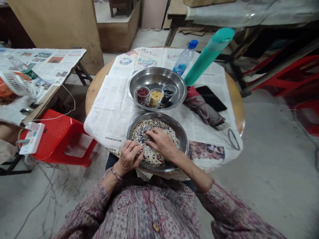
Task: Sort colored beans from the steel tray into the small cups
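Observation:
A steel basin (183, 139) close to my body holds mixed grains and beans (154, 156), mostly white with black, yellow and dark red ones. Above the middle of this mix is my right hand (160, 141), its fingers bent together at the grains; what they pinch is hidden. My left hand (129, 156) is curled at the basin's left front rim, and its contents cannot be made out. Just behind stands a second steel basin (154, 74). Inside it are clear cups of red beans (143, 94), yellow beans (156, 97) and black beans (168, 93).
Newspaper (104, 109) covers the round table. Behind the far basin are a blue-capped bottle (185, 58) and a tall green tube (209, 54). A folded umbrella (205, 108) and black tablet (211, 98) lie right. A red stool (59, 139) with a power strip (32, 137) stands left.

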Demonstrator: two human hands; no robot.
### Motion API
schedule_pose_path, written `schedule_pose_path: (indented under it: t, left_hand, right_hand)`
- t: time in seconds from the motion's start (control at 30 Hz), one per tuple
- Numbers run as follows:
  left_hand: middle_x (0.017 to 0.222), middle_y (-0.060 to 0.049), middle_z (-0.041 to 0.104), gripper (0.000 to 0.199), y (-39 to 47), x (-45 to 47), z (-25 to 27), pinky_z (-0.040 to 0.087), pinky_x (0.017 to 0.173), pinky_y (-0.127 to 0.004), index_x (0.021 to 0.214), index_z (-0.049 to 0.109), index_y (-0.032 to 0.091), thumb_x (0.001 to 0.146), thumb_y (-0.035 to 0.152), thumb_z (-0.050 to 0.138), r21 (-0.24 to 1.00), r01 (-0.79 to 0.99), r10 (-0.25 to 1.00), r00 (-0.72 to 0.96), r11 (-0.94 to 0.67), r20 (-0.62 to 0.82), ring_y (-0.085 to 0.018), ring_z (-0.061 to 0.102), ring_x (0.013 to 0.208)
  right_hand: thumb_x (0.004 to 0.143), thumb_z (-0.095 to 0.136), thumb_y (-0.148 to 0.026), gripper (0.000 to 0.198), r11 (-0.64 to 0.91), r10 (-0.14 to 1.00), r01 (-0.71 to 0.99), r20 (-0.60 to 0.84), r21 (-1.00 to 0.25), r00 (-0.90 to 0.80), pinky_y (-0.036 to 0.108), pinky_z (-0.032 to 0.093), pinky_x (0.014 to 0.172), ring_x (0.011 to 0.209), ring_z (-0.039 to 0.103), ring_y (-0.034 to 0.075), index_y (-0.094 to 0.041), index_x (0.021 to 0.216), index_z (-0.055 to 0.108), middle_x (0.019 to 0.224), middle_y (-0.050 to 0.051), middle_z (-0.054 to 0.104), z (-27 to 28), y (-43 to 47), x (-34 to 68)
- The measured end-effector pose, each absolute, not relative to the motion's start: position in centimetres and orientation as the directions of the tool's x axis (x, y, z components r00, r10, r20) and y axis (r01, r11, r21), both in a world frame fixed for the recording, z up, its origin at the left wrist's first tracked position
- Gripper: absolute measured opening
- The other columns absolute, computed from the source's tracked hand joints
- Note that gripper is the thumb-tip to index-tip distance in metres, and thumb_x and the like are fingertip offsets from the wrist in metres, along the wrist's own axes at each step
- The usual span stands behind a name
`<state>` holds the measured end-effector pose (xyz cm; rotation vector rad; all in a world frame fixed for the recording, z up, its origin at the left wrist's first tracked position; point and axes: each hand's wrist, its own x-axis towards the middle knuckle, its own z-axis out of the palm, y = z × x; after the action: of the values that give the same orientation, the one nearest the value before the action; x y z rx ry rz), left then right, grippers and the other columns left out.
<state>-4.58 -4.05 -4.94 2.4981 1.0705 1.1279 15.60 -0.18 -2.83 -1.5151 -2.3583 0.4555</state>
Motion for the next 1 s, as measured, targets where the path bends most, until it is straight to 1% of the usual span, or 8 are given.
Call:
schedule_pose_path:
  t: [0.1, 0.2, 0.47, 0.53, 0.6, 0.77, 0.9, 1.0]
  left_hand:
    - [0.093, -0.007, 0.067, 0.008, -4.1, -4.6, -4.9, 0.051, 0.088, -0.039, 0.098, 0.061, 0.018, 0.093, 0.019, 0.055, 0.443, 0.542, 0.691, 0.449, -0.714, 0.566, -0.021, 0.060, 0.091]
    - [0.092, -0.006, 0.067, 0.008, -4.1, -4.6, -5.0, 0.051, 0.087, -0.039, 0.099, 0.061, 0.018, 0.093, 0.019, 0.056, 0.444, 0.537, 0.690, 0.455, -0.717, 0.563, -0.021, 0.060, 0.089]
    - [0.089, -0.005, 0.067, 0.007, -4.0, -4.6, -4.8, 0.050, 0.088, -0.038, 0.093, 0.062, 0.018, 0.094, 0.019, 0.055, 0.433, 0.526, 0.675, 0.476, -0.732, 0.564, -0.019, 0.059, 0.086]
    - [0.087, -0.005, 0.067, 0.008, -4.0, -4.5, -4.8, 0.049, 0.088, -0.037, 0.092, 0.062, 0.018, 0.094, 0.019, 0.054, 0.424, 0.533, 0.675, 0.477, -0.732, 0.564, -0.019, 0.058, 0.085]
    - [0.086, -0.005, 0.066, 0.009, -4.0, -4.5, -4.9, 0.049, 0.087, -0.037, 0.091, 0.063, 0.018, 0.094, 0.020, 0.054, 0.423, 0.540, 0.678, 0.471, -0.728, 0.564, -0.019, 0.058, 0.085]
    - [0.087, -0.005, 0.067, 0.009, -4.0, -4.6, -5.1, 0.049, 0.089, -0.038, 0.092, 0.063, 0.018, 0.094, 0.020, 0.054, 0.446, 0.536, 0.692, 0.468, -0.717, 0.550, -0.019, 0.058, 0.087]
    - [0.087, -0.005, 0.067, 0.011, -4.0, -4.7, -5.1, 0.049, 0.088, -0.040, 0.092, 0.063, 0.019, 0.094, 0.020, 0.052, 0.454, 0.546, 0.706, 0.472, -0.704, 0.528, -0.020, 0.058, 0.088]
    - [0.087, -0.005, 0.066, 0.010, -3.9, -4.7, -5.1, 0.049, 0.089, -0.040, 0.092, 0.062, 0.019, 0.094, 0.018, 0.052, 0.455, 0.540, 0.703, 0.474, -0.708, 0.530, -0.020, 0.058, 0.089]
  right_hand:
    - [0.090, 0.054, -0.011, 0.018, 0.451, 0.840, 0.746, -0.050, -0.491, -0.541, 0.030, 0.048, 0.080, 0.091, 0.061, 0.019, -0.019, 0.098, 0.068, 0.094, 0.007, 0.065, -2.0, -1.5, 16.2]
    - [0.089, 0.052, -0.008, 0.023, 0.435, 0.823, 0.736, -0.101, -0.518, -0.558, 0.028, 0.046, 0.078, 0.088, 0.062, 0.017, -0.020, 0.100, 0.069, 0.095, 0.005, 0.065, -0.8, -2.8, 18.4]
    - [0.089, 0.052, -0.008, 0.024, 0.516, 0.679, 0.723, -0.295, -0.459, -0.672, 0.028, 0.046, 0.077, 0.089, 0.062, 0.019, -0.022, 0.094, 0.072, 0.091, 0.005, 0.069, 0.2, -5.3, 18.1]
    - [0.089, 0.052, -0.007, 0.026, 0.542, 0.699, 0.730, -0.259, -0.416, -0.666, 0.029, 0.046, 0.079, 0.094, 0.061, 0.020, -0.022, 0.099, 0.072, 0.095, 0.006, 0.070, 0.0, -5.0, 16.8]
    - [0.090, 0.050, -0.008, 0.031, 0.519, 0.789, 0.776, -0.148, -0.358, -0.596, 0.031, 0.047, 0.082, 0.100, 0.059, 0.021, -0.023, 0.108, 0.070, 0.104, 0.007, 0.070, -0.3, -4.2, 16.2]
    - [0.093, 0.051, -0.017, 0.028, 0.325, 0.944, 0.921, 0.139, -0.216, -0.300, 0.037, 0.049, 0.083, 0.106, 0.056, 0.028, -0.020, 0.117, 0.065, 0.119, 0.013, 0.065, -1.5, -2.2, 17.7]
    - [0.091, 0.057, -0.024, 0.021, 0.251, 0.965, 0.937, 0.141, -0.242, -0.222, 0.036, 0.050, 0.079, 0.099, 0.058, 0.027, -0.021, 0.111, 0.064, 0.107, 0.011, 0.066, -2.6, -2.7, 18.4]
    - [0.092, 0.053, -0.015, 0.018, 0.303, 0.952, 0.893, 0.054, -0.333, -0.303, 0.031, 0.049, 0.078, 0.090, 0.061, 0.021, -0.020, 0.105, 0.064, 0.099, 0.008, 0.065, -2.8, -3.7, 17.3]
